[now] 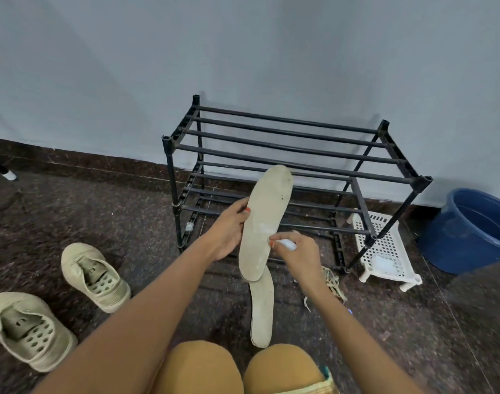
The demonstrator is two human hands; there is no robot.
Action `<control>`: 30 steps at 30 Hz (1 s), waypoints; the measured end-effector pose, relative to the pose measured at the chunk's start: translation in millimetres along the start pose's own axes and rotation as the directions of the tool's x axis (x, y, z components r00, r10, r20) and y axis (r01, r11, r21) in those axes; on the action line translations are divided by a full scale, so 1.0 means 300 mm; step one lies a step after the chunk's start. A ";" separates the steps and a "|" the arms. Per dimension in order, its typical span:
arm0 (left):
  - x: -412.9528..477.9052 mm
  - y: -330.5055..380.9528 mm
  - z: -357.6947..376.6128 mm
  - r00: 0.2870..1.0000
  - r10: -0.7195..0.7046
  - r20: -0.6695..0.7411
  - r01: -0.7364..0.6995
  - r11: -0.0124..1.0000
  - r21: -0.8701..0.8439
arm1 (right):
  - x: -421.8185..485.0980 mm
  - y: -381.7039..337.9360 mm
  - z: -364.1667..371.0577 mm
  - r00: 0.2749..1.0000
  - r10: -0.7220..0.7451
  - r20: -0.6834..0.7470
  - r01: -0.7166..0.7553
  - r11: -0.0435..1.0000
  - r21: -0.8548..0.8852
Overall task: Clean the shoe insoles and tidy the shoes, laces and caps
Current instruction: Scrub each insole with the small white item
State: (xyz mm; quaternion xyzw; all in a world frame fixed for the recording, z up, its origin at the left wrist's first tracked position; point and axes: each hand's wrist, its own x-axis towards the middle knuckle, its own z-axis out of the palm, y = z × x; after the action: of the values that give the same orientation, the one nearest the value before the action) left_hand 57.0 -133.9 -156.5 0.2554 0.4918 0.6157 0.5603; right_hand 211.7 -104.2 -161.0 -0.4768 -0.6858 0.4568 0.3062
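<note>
- A person sits on a dark speckled stone floor facing a pale blue-grey wall, seen from above through a head-worn camera; two knees in mustard fabric (203, 368) fill the bottom edge.
- The left hand (231, 231) grips a worn beige insole (267, 211) by its left edge. The thumb lies across the front and the fingers are curled behind. The insole is held nearly upright in the air, toe end up, in front of the rack.
- The right hand (298, 251) has its fingers curled round a small white object (287, 245) (too small to identify). It presses the object against the middle of the held insole, where a pale smear shows.
- A second insole (262, 311) lies flat on the floor directly below the held one, between it and the knees.
- Two pale green shoes without laces stand on the floor to the left, well apart from the hands: the farther shoe (96, 275) and the nearer shoe (27, 331), both with their openings facing up.
- A tangle of laces (333, 280) lies on the floor just beside the right wrist.
- A black two-tier shoe rack (294, 157) stands against the wall.
- A white perforated plastic stand (385, 245) sits just to the right of the rack.
- A blue tub (470, 231) is near the right edge.
</note>
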 end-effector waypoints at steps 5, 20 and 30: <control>-0.012 -0.164 -0.135 0.986 -0.103 -0.131 0.101 0.995 -0.025 | -0.009 0.153 0.130 0.981 0.128 0.148 -0.131 0.991 0.012; 0.043 -0.640 -0.399 0.834 -0.358 -0.419 0.421 0.905 0.065 | -0.022 0.574 0.381 0.888 0.371 0.271 -0.350 0.928 -0.125; 0.114 -0.799 -0.500 0.791 -0.367 -0.489 0.516 0.830 0.211 | -0.006 0.732 0.500 0.826 0.450 0.339 -0.414 0.893 -0.176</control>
State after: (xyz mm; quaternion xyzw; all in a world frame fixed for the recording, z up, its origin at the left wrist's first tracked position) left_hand 24.2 -176.4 -436.1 0.0810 0.7455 0.4134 0.5165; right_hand 166.2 -127.9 -421.8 -0.5384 -0.6262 0.5627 0.0368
